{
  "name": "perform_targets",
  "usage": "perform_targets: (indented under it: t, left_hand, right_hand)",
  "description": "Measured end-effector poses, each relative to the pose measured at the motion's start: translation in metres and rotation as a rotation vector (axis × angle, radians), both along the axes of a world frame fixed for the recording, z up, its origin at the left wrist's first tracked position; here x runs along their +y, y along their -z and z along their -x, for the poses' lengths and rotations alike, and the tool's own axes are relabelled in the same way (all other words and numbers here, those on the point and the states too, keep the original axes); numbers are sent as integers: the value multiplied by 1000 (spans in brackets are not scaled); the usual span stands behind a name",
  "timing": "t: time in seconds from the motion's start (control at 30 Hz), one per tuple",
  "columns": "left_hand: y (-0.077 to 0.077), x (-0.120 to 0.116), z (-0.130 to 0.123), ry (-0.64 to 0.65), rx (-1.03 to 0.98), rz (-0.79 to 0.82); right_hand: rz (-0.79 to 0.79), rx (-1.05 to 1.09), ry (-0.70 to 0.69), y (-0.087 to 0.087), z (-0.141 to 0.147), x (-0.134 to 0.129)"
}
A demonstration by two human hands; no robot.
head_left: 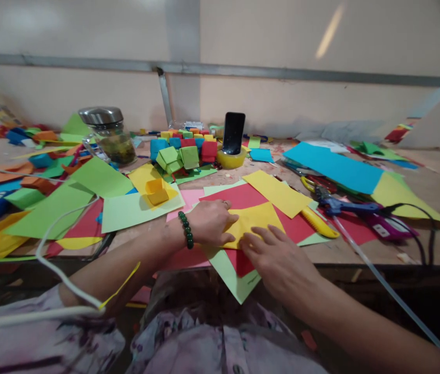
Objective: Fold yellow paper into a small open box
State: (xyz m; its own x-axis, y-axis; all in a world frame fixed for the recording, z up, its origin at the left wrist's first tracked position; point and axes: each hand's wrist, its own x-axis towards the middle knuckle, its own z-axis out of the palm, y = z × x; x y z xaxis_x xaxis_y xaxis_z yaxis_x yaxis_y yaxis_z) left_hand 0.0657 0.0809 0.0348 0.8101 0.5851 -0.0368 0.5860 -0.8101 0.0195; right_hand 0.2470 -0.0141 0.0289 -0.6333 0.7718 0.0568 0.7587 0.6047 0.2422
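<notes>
A piece of yellow paper point(256, 218) lies in front of me on a red sheet point(239, 195), with pale green paper point(239, 285) under it that sticks out past the table edge. On the left part of the yellow paper rests my left hand point(212, 221), its fingers open and pressing down. A dark green bead bracelet point(186, 230) circles that wrist. My right hand point(266, 250) lies on the lower right part of the same paper, fingers spread and flat. Another yellow strip point(276, 193) is just beyond, beside a yellow-handled cutter point(320, 222).
Several small paper boxes point(178, 156) are piled behind, beside a phone point(234, 133) propped on a tape roll point(231, 158). A glass mug point(112, 140) stands left. Pliers point(331, 202) and blue sheets point(332, 163) lie right. A white cable point(44, 259) crosses near my left arm.
</notes>
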Motion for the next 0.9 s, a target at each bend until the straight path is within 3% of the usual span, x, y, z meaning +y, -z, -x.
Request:
perform_targets:
  t: [0.13,0.33,0.53,0.6,0.9]
  left_hand:
    - [2,0,0,6,-8,-5]
    - [0,0,-1,3,-17,15]
    - [-2,0,-1,12,-19,19]
    - [-1,0,-1,7,-13,14]
    - [1,-1,0,-1,-13,8]
  right_hand:
    - [6,-31,-72,8,7,-8]
    - [3,-35,176,0,-19,-16]
    - [-62,66,-87,6,-12,-9]
    - [-41,64,-101,12,-10,-8]
    - [-145,-14,169,20,-36,-32]
